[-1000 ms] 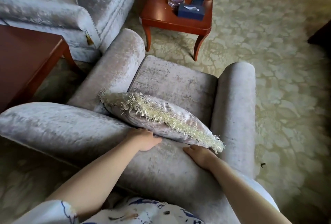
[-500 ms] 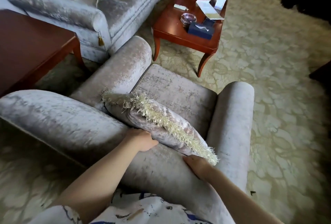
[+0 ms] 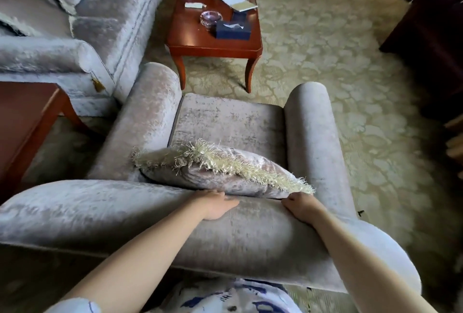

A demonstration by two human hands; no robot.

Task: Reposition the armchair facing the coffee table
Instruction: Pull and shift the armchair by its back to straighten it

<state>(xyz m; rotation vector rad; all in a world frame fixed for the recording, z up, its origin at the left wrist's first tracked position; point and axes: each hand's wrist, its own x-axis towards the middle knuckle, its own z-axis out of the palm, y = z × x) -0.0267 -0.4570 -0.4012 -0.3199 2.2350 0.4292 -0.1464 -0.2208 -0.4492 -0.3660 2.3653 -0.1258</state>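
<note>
A grey velvet armchair (image 3: 230, 122) fills the middle of the view, seen from behind its backrest. A fringed cushion (image 3: 220, 170) leans on its seat against the back. My left hand (image 3: 215, 203) lies on top of the backrest near its middle, fingers curled over the front edge. My right hand (image 3: 302, 206) grips the backrest top further right, just under the cushion's corner. The reddish wooden coffee table (image 3: 190, 39) stands straight ahead of the chair's open front, a short gap away.
A matching grey sofa (image 3: 82, 37) sits at the left, close to the chair's left arm. A wooden side table (image 3: 22, 117) is at the near left. On the coffee table lie a tissue box (image 3: 233, 29), glass ashtray (image 3: 210, 18) and papers. Dark furniture (image 3: 431, 32) stands right; patterned carpet (image 3: 338, 49) lies between.
The armchair has swung round, so its front now points squarely at the coffee table instead of off to the right. Both hands have stayed on the backrest.
</note>
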